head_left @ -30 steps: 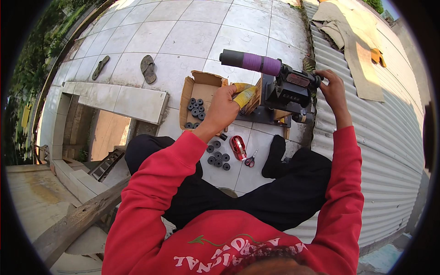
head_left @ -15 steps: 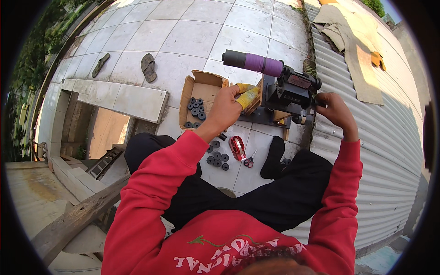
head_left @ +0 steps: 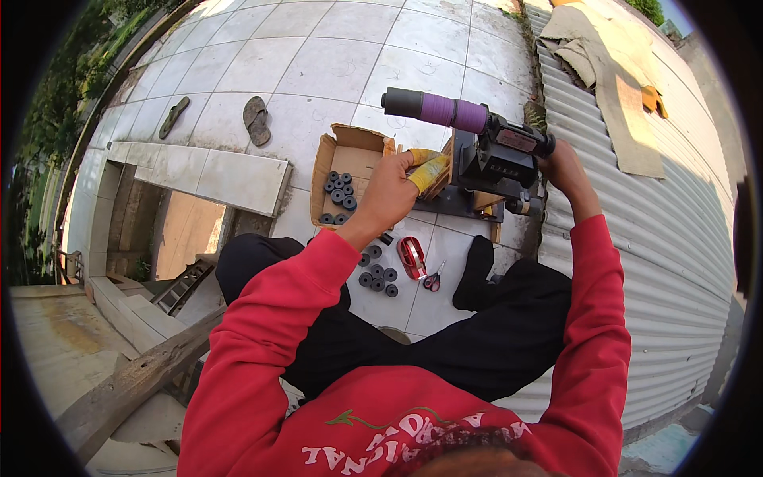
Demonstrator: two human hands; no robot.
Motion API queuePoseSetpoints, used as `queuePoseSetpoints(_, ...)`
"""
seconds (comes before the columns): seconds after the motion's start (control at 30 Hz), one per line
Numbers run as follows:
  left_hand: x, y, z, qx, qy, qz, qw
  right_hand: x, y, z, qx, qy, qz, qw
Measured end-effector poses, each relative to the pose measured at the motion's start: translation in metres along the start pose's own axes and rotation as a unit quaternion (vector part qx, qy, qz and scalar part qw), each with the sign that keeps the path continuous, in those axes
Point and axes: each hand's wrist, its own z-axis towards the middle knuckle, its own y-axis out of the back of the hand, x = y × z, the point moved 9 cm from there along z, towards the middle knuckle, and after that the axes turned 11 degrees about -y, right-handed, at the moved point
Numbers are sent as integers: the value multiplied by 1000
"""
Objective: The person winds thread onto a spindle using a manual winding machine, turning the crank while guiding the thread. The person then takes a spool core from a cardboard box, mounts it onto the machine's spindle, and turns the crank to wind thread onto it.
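A black winding machine (head_left: 502, 163) stands ahead of me, with a purple thread spool (head_left: 453, 113) on its upper left. My right hand (head_left: 566, 168) is closed at its right side, around what looks like the crank, mostly hidden by my fingers. My left hand (head_left: 388, 193) is at the machine's left side, two fingers in yellow wrapping (head_left: 429, 168) bent together; what lies between the fingertips is hidden. Beside my left hand, a cardboard box (head_left: 324, 163) holds several small dark bobbins (head_left: 340, 189).
More dark bobbins (head_left: 377, 277) lie on the tiles before me, beside a red tape dispenser (head_left: 412, 257) and small scissors (head_left: 432, 281). Two sandals (head_left: 256, 121) lie at the far left, near a raised-edge opening (head_left: 214, 171). Corrugated sheeting (head_left: 636, 278) runs along the right.
My right hand has moved up and slightly away from me along the machine's right side. My left hand has stayed nearly in place.
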Motion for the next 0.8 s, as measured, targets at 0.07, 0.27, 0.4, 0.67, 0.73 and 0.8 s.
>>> queuePoseSetpoints(0.07,-4,0,0,0,-3,-5,1000,18,-12,-14,50,102,11,993)
queuePoseSetpoints(0.27,-2,2,-3,1,26,-15,1000,39,15,-51,209,-4,21,978)
queuePoseSetpoints(0.4,-7,0,-3,4,31,-13,999,29,50,-50,127,2,136,983)
queuePoseSetpoints(0.67,0,-4,-3,7,34,-29,999,32,71,-16,-135,72,98,983)
queuePoseSetpoints(0.73,0,-3,-3,5,21,-5,1000,22,59,-6,-120,40,79,989)
queuePoseSetpoints(0.8,-3,-6,-2,8,22,-11,1000,10,34,2,-87,49,43,994)
